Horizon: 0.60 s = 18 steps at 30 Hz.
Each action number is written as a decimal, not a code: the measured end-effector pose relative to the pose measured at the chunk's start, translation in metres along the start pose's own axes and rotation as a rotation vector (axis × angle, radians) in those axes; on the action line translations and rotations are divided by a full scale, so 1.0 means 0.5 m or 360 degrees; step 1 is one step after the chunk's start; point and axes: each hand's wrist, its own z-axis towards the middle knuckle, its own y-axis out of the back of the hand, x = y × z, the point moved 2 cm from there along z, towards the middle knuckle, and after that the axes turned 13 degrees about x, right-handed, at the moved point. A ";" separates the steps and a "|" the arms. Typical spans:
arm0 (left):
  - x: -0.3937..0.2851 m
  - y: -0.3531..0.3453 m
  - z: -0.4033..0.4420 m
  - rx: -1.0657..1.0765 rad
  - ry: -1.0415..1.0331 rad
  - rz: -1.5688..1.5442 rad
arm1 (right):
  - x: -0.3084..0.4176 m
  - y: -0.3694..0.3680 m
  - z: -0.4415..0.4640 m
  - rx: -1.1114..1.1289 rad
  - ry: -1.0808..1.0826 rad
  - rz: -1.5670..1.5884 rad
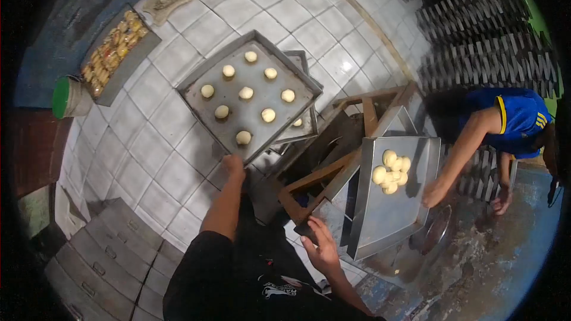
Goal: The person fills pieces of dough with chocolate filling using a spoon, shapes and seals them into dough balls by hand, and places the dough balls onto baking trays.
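Head | left fingers (226,160) gripping dough-ball tray (244,117) | right fingers (319,226) spread | shirt lettering (290,287) blurred

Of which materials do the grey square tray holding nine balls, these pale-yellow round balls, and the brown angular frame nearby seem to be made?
The grey square tray: probably dull sheet metal, from its thin walls and stained surface. The pale-yellow round balls: likely dough, smooth, judging by colour and roundness. The brown angular frame: apparently matte wood, with plank-like bars.
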 end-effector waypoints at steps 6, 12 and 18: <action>0.123 -0.189 -0.012 0.0624 0.0489 -0.0119 | -0.033 -0.051 -0.016 0.0067 -0.0152 0.0141; 0.148 -0.162 -0.009 0.1445 0.0198 -0.0141 | -0.080 -0.024 -0.064 0.0277 -0.0137 0.0628; -0.095 -0.076 -0.204 0.1374 -0.0351 0.0479 | -0.282 0.247 -0.081 -0.1194 -0.0507 0.1230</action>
